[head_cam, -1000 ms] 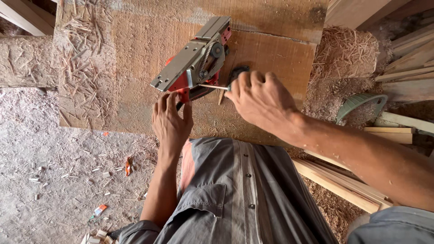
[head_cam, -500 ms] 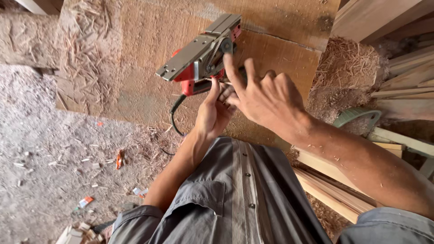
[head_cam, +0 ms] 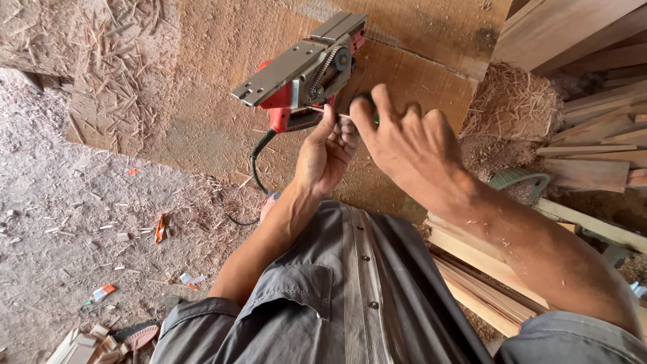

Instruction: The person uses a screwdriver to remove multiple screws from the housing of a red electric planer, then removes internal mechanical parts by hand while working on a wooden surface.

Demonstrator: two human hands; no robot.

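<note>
Both hands have closed in under the upturned red electric planer [head_cam: 303, 77] since earlier. Left hand [head_cam: 327, 155] fingers curled, pinching a thin pin-like tool at the planer's side; right hand [head_cam: 411, 138] loosely curled around a dark handle beside it. Planer rests sole-up on the sawdust-covered bench [head_cam: 202, 101], black cord [head_cam: 256, 162] trailing below.

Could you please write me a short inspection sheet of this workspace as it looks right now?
Surface: wooden board, dusted with sawdust and shavings.
Job's things: red electric planer turned on its side, grey sole plate showing.
Clutter: wood offcuts and scraps on the floor.
Hands: left hand at the planer's underside; right hand beside it, holding a dark-handled tool against the planer.
Cables: black cord trailing from the planer.
Surroundings: stacked timber, shavings pile.
</note>
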